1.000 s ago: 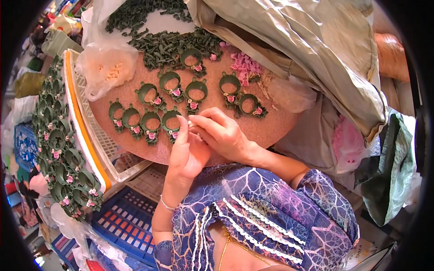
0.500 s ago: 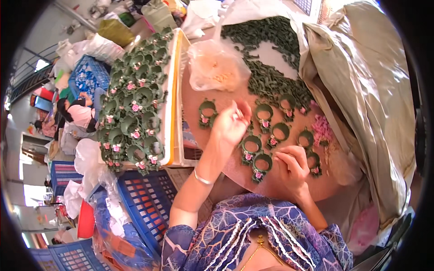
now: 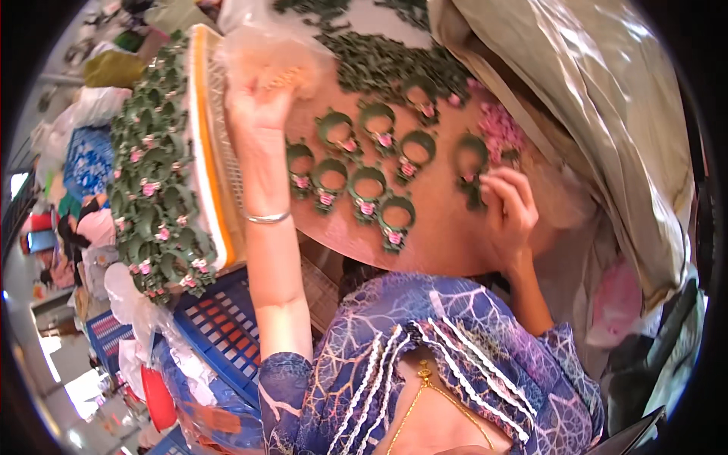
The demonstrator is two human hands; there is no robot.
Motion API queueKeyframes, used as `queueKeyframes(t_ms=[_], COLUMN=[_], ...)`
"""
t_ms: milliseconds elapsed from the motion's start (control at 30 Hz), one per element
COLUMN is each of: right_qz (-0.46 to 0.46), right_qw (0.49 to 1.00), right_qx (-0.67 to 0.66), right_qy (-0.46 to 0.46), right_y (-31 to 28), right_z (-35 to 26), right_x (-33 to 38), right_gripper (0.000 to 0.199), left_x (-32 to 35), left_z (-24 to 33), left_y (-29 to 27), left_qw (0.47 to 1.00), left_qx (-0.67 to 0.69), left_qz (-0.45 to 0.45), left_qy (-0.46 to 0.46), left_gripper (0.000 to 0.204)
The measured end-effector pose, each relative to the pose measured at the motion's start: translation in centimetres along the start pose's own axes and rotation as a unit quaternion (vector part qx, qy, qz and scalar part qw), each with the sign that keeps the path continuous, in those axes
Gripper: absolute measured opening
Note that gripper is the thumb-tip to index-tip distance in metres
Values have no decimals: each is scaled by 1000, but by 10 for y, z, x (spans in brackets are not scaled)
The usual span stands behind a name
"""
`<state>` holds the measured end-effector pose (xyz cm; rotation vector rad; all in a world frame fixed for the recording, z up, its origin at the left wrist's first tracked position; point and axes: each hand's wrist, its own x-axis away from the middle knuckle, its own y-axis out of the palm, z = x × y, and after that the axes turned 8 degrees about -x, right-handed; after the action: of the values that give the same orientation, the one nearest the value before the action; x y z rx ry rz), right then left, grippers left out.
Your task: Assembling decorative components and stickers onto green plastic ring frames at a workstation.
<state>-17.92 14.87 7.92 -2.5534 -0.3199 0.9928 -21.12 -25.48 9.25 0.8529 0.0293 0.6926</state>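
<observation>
My left hand (image 3: 262, 106) reaches to a clear plastic bag (image 3: 303, 49) that holds small yellowish pieces (image 3: 282, 78). Its fingertips are blurred at the bag's mouth, so their grip cannot be made out. At the right of the round table (image 3: 440, 243), my right hand (image 3: 512, 201) is curled with bent fingers. Those fingertips meet the lower side of a dark green ring (image 3: 472, 155), and anything pinched between them is hidden. Several more green rings (image 3: 368, 186) with leaves and small pink flowers lie between my hands.
A white-and-yellow tray wall (image 3: 205, 144) edges a dense mass of flowered green rings (image 3: 152, 174) at left. Loose green pieces (image 3: 402, 64) and pink flowers (image 3: 500, 133) lie farther back. Beige cloth (image 3: 561, 83) drapes the right side; a blue crate (image 3: 227, 326) stands lower left.
My left hand has gone from above the green rings to the plastic bag, its arm now stretched forward. My right hand stays curled near the right-hand rings. The whole view has shifted.
</observation>
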Motion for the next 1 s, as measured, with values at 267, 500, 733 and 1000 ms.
queueKeyframes(t_ms=[267, 500, 733, 1000], right_qz=[39, -172, -189, -209], right_qw=[997, 969, 953, 954], right_qx=[42, 128, 181, 67], right_qy=[59, 123, 156, 203], right_y=[-42, -71, -47, -9], right_z=[22, 12, 14, -12], right_x=[14, 36, 50, 53], right_gripper=[23, 54, 63, 61], left_x=[-5, 144, 240, 270], left_z=[43, 0, -67, -93], left_y=[-53, -44, -55, -71], left_qw=[988, 991, 982, 974], left_qx=[80, 70, -172, -221], left_qz=[28, -112, -29, -17], left_qy=[-130, 14, 66, 54], left_gripper=[52, 33, 27, 26])
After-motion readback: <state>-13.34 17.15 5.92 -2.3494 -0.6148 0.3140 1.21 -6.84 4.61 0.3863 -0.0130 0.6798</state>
